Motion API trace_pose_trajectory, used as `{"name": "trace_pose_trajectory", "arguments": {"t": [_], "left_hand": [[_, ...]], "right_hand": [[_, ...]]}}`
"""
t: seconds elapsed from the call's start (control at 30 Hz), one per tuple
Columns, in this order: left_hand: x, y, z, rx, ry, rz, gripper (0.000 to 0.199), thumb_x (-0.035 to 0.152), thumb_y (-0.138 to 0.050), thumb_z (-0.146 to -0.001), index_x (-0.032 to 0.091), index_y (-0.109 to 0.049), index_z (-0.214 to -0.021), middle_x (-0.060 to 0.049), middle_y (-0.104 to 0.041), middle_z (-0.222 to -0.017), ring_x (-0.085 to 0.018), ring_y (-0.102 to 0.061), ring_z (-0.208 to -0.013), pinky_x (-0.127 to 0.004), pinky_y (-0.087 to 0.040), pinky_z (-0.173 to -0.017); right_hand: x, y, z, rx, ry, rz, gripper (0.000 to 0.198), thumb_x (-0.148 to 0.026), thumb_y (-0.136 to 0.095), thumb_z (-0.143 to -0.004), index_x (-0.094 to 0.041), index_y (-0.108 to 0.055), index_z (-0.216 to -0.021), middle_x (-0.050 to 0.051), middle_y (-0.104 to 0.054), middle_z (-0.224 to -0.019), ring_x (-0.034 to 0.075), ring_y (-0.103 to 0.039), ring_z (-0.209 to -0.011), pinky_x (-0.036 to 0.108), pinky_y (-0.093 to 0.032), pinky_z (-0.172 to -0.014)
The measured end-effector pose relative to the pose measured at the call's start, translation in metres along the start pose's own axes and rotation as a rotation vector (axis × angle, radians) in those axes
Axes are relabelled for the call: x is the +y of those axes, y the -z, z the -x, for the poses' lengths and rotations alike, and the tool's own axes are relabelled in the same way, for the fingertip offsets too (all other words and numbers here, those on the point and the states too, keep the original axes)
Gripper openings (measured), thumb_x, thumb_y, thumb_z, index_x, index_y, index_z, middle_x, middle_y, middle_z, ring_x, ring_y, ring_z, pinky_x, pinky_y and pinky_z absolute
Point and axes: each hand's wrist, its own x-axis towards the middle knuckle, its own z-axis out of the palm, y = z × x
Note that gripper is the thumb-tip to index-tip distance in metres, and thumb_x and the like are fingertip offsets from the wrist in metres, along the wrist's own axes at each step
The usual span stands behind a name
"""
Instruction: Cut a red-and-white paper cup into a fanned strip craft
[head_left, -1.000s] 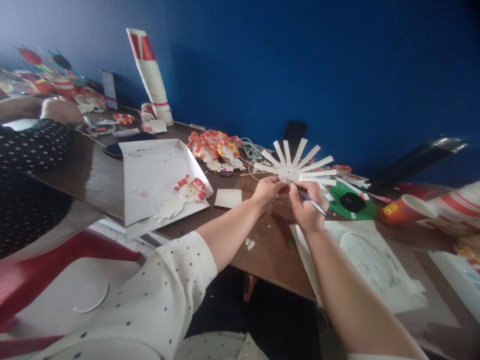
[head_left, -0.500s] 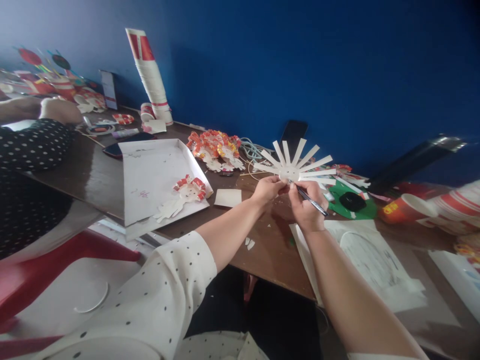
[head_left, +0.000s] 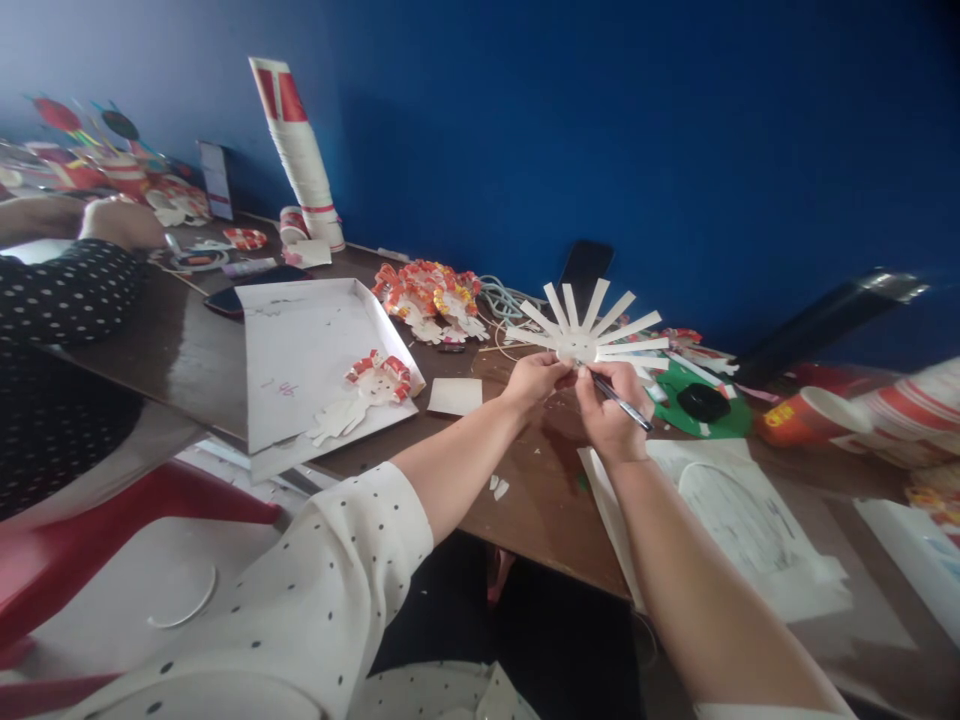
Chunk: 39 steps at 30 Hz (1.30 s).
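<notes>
My left hand [head_left: 538,380] pinches the lower edge of a white paper cutout [head_left: 578,346], a round face with long strips fanning out above it. Small marks like eyes show on its round middle. In my right hand [head_left: 611,405] is a pen [head_left: 624,402], its tip at the lower part of the face. Both hands are close together above the brown table [head_left: 536,530]. A finished-looking paper doll [head_left: 375,383] with curled red and white hair lies in a white box lid [head_left: 300,370] to the left.
Curled paper dolls [head_left: 427,290] are heaped by the wall, near a dark phone [head_left: 587,266]. A leaning stack of paper cups [head_left: 300,160] stands behind the lid. Right are a green disc [head_left: 731,412], an orange cup [head_left: 814,420] and drawn-on paper [head_left: 757,530]. A co-worker's arm [head_left: 75,280] rests at far left.
Almost nothing differs. The paper cutout and the pen have shifted very slightly, with both hands keeping their grip.
</notes>
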Motion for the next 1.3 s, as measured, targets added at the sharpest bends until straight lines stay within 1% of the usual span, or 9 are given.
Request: {"name": "trace_pose_trajectory", "arguments": {"t": [0.17, 0.43, 0.6, 0.73, 0.87, 0.97, 1.07, 1.17, 1.3], "left_hand": [[0.002, -0.003, 0.002, 0.0, 0.006, 0.028, 0.015, 0.02, -0.078, -0.07, 0.01, -0.066, -0.071, -0.002, -0.065, -0.062, -0.011, -0.063, -0.066, -0.027, -0.049, -0.082], [0.002, -0.003, 0.0, 0.047, 0.044, 0.071, 0.005, 0.01, -0.07, -0.075, 0.01, -0.066, -0.073, -0.005, -0.065, -0.066, -0.014, -0.067, -0.074, -0.034, -0.049, -0.092], [0.004, -0.002, 0.002, 0.057, 0.026, 0.054, 0.006, 0.009, -0.067, -0.078, 0.009, -0.065, -0.072, -0.006, -0.066, -0.069, -0.014, -0.067, -0.075, -0.036, -0.05, -0.092], [0.006, -0.002, 0.003, 0.093, 0.012, 0.0, 0.009, 0.008, -0.063, -0.081, 0.01, -0.065, -0.072, -0.005, -0.066, -0.067, -0.01, -0.065, -0.07, -0.033, -0.05, -0.092], [0.009, -0.002, 0.002, 0.13, 0.007, -0.014, 0.011, 0.006, -0.064, -0.079, 0.01, -0.064, -0.068, -0.002, -0.064, -0.064, -0.008, -0.064, -0.066, -0.028, -0.052, -0.086], [0.009, -0.002, 0.0, 0.148, 0.019, -0.01, 0.016, 0.005, -0.062, -0.08, 0.01, -0.064, -0.065, -0.002, -0.063, -0.062, -0.008, -0.063, -0.063, -0.024, -0.053, -0.079], [0.008, -0.002, -0.002, 0.147, 0.016, -0.023, 0.014, 0.005, -0.063, -0.08, 0.011, -0.065, -0.068, -0.003, -0.064, -0.064, -0.008, -0.063, -0.062, -0.022, -0.053, -0.075], [0.007, -0.001, -0.003, 0.141, 0.01, -0.032, 0.013, 0.006, -0.063, -0.08, 0.01, -0.066, -0.069, -0.003, -0.066, -0.066, -0.008, -0.064, -0.064, -0.021, -0.053, -0.074], [0.006, 0.001, -0.004, 0.136, 0.005, -0.043, 0.01, 0.008, -0.067, -0.078, 0.011, -0.066, -0.068, -0.003, -0.066, -0.067, -0.009, -0.064, -0.065, -0.023, -0.054, -0.075]], "right_hand": [[-0.001, 0.001, -0.001, 0.019, 0.007, -0.012, 0.018, -0.037, -0.055, -0.089, -0.02, -0.061, -0.089, 0.006, -0.069, -0.083, 0.018, -0.067, -0.077, 0.029, -0.052, -0.071], [-0.007, 0.004, -0.002, 0.213, -0.055, -0.037, 0.017, -0.034, -0.06, -0.088, -0.018, -0.062, -0.094, 0.007, -0.069, -0.088, 0.018, -0.067, -0.076, 0.03, -0.053, -0.071], [-0.002, -0.002, 0.001, 0.229, -0.097, -0.072, 0.026, -0.036, -0.055, -0.091, -0.018, -0.059, -0.108, 0.009, -0.065, -0.098, 0.019, -0.066, -0.083, 0.034, -0.054, -0.075], [0.003, -0.002, -0.001, 0.269, -0.183, -0.082, 0.034, -0.043, -0.048, -0.093, -0.019, -0.055, -0.116, 0.01, -0.061, -0.107, 0.019, -0.066, -0.088, 0.036, -0.055, -0.077], [0.015, 0.001, -0.009, 0.383, -0.287, -0.168, 0.035, -0.044, -0.045, -0.094, -0.018, -0.053, -0.117, 0.011, -0.058, -0.114, 0.015, -0.066, -0.073, 0.034, -0.057, -0.07], [0.028, 0.002, -0.015, 0.438, -0.393, -0.27, 0.035, -0.046, -0.045, -0.092, -0.018, -0.052, -0.111, 0.01, -0.059, -0.106, 0.012, -0.062, -0.061, 0.033, -0.057, -0.061], [0.035, 0.001, -0.017, 0.442, -0.476, -0.345, 0.034, -0.047, -0.047, -0.09, -0.018, -0.051, -0.106, 0.008, -0.059, -0.097, 0.012, -0.06, -0.056, 0.033, -0.056, -0.058], [0.034, 0.001, -0.017, 0.434, -0.496, -0.372, 0.031, -0.046, -0.049, -0.088, -0.018, -0.051, -0.104, 0.008, -0.059, -0.098, 0.011, -0.059, -0.056, 0.032, -0.056, -0.058], [0.026, 0.002, -0.017, 0.403, -0.466, -0.374, 0.032, -0.047, -0.048, -0.089, -0.019, -0.05, -0.104, 0.006, -0.059, -0.099, 0.009, -0.059, -0.057, 0.03, -0.056, -0.06]]}}
